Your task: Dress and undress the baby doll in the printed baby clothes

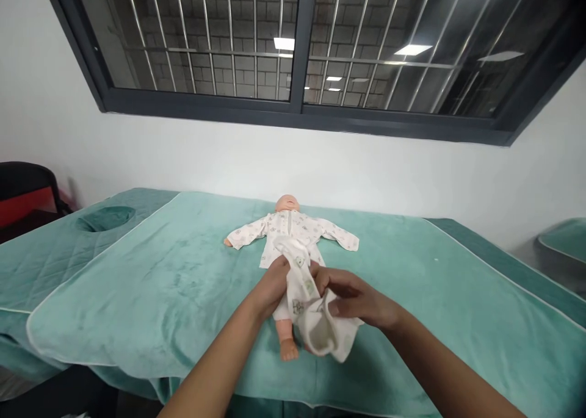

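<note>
A baby doll lies on its back, head toward the wall, in a white printed long-sleeved shirt with its arms spread. Over its lower body, a bunched white printed baby garment is held up between my hands. My left hand is closed on the garment's left edge. Fingers of my right hand are curled into its right side, with a loose fold hanging below. One bare doll foot shows below a white leg covering; the other leg is mostly hidden behind the cloth.
The doll rests on a green blanket spread over a padded bed with a face hole at left. A white wall and barred window stand behind. At far left is a black-and-red chair; another green-covered surface is at far right.
</note>
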Available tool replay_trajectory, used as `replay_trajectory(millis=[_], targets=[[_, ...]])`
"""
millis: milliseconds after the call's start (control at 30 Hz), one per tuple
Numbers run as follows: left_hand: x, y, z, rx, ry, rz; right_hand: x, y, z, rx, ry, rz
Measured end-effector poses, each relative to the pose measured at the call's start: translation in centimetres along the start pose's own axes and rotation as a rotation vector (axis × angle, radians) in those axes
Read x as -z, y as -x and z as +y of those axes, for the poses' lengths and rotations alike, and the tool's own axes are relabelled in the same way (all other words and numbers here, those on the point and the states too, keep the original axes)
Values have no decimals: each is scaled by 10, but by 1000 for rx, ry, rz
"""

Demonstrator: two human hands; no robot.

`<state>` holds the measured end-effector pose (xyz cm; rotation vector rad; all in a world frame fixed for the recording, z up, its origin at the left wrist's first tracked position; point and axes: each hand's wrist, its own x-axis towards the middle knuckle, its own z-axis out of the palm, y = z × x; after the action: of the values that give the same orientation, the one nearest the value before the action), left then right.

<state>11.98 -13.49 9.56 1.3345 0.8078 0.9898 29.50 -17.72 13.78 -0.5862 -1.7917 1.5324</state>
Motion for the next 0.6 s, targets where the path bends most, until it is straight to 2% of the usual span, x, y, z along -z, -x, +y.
replay_trajectory(millis=[67,167,267,333,400,433,533,600], targets=[[6,1,-1,79,152,-1,1,3,6,-13,0,2],[23,2,11,-25,230,253,10,14,9,-41,-47,65],[44,7,42,-166,53,501,19,22,6,-182,89,110],[53,12,67,-222,-130,578,21,19,1,-289,276,78],[55,16,89,-267,-339,562,18,8,-7,-307,424,55],[54,18,99,-290,-445,529,16,-1,-13,-271,469,82],[43,20,117,-353,-687,406,5,-32,-39,-21,523,284],[35,23,122,-353,-755,358,-1,-53,-60,155,545,373]])
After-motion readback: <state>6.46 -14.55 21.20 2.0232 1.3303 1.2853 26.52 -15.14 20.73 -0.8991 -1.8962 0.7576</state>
